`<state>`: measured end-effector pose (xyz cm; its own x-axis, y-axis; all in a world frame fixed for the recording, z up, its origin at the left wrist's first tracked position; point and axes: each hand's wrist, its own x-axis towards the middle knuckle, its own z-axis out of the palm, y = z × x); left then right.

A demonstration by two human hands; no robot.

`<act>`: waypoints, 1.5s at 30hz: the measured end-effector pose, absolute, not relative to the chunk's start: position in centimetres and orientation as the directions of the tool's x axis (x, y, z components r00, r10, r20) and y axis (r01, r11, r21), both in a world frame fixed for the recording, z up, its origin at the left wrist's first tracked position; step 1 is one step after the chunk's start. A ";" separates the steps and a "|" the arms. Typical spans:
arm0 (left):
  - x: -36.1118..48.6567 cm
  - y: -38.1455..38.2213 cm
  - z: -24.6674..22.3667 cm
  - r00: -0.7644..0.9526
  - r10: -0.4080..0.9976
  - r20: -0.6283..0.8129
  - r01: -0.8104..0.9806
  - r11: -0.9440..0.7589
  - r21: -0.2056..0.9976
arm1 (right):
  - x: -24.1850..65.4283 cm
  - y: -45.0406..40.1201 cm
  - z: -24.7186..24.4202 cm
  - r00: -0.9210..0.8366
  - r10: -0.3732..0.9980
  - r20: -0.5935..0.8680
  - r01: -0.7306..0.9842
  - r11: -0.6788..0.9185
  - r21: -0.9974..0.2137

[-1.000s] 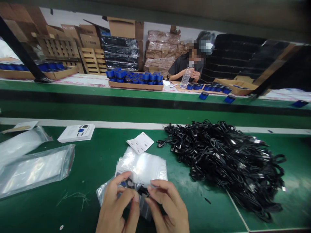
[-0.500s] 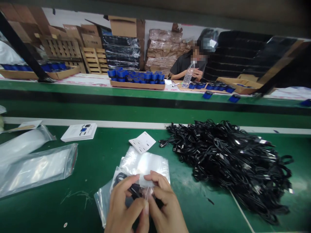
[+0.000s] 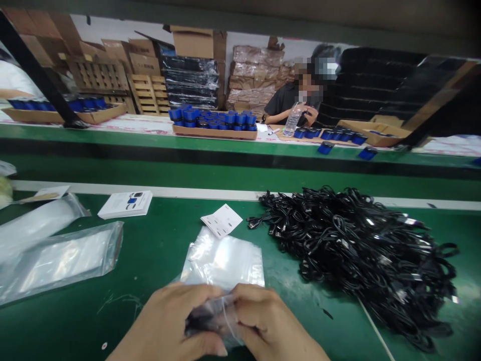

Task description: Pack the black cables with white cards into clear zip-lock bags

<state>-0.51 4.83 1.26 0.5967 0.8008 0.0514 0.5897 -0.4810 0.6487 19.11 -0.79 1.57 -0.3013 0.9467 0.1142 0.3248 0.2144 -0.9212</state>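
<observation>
Clear zip bag (image 3: 225,321) bunched tight, black coiled cable (image 3: 201,321) inside, slightly blurred. Second clear bag (image 3: 221,263) lies flat and wrinkled on green desk (image 3: 150,260), just behind it.

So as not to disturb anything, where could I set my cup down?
Green bench mat shows between the zip bags at left and the flat bag beyond the left hand and right hand. Crowded rightward, under the heap of black cables.

Cable pile (image 3: 356,260) at right, resealable bags (image 3: 60,265) at left, booklet (image 3: 125,204) behind them
</observation>
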 end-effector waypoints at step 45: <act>1.4 2.7 0.5 0.196 0.975 0.104 0.339 -0.167 0.926 | 18.6 -1.4 -0.6 0.095 0.995 -0.014 0.294 -0.042 -0.955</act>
<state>1.38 2.72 0.46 0.1959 0.9751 0.1036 0.3393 -0.1665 0.9258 18.57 -1.43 -0.64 0.0946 0.9954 -0.0143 0.2943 -0.0417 -0.9548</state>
